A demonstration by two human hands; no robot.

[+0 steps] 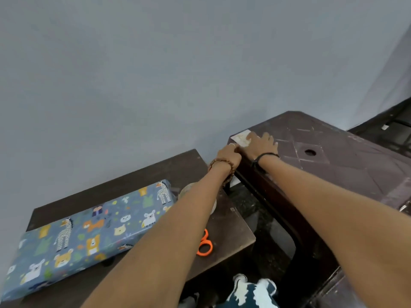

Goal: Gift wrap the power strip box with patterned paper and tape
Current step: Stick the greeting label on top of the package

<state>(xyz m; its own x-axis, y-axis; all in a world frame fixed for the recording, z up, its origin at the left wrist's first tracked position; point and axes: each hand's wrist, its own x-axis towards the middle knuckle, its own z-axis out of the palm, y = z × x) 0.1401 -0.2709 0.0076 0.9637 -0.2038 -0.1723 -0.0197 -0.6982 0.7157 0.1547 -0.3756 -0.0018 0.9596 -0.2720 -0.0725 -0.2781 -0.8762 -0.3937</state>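
Note:
The box [89, 227], wrapped in blue paper with animal prints, lies on the low dark table [138, 174] at the left. Both arms reach away from it to the corner of a taller brown table [333, 147] on the right. A small white card [241, 137] lies on that corner. My right hand [262, 144] rests flat on the card with its fingers spread. My left hand [229, 155] is curled at the table edge and pinches the card's near edge. A pale tape roll [186, 189] shows partly under my left forearm.
Orange-handled scissors [204, 244] lie on the low table beside the box, partly under my left arm. The taller table has a round hole [310, 152] in its top. A narrow gap of dark floor [262, 221] separates the two tables. A grey wall stands behind.

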